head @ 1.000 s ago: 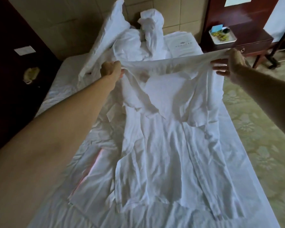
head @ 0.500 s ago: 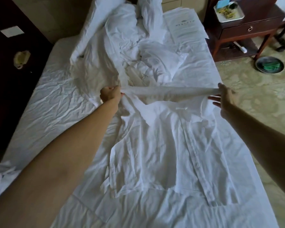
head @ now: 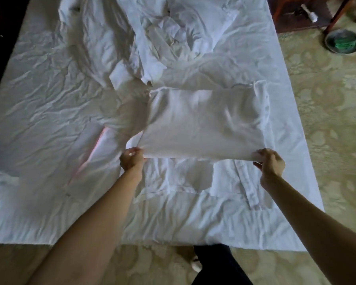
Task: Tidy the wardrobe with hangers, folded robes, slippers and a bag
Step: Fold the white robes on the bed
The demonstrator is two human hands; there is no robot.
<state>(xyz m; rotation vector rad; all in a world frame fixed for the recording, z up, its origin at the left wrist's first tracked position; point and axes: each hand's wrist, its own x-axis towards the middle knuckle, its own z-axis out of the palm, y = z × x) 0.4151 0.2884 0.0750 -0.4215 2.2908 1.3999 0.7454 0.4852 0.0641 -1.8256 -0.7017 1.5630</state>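
A white robe [head: 201,122] lies on the bed, its upper half doubled over toward me. My left hand [head: 131,160] pinches the left corner of the folded edge. The right corner is pinched by my right hand [head: 270,163]. Between both hands the edge is stretched taut, a little above the robe's lower half [head: 193,177], which lies flat on the sheet with its front band at the right.
The bed [head: 39,95] with a creased white sheet fills the view. Crumpled white linen [head: 162,31] is heaped at its far end. A patterned carpet [head: 327,120] lies right and in front. A dark round bowl [head: 342,41] sits on the floor beside wooden table legs.
Both hands have pulled the robe's top edge from the far side toward me, folding the upper half over the lower. The view has tilted down to the bed's near edge.
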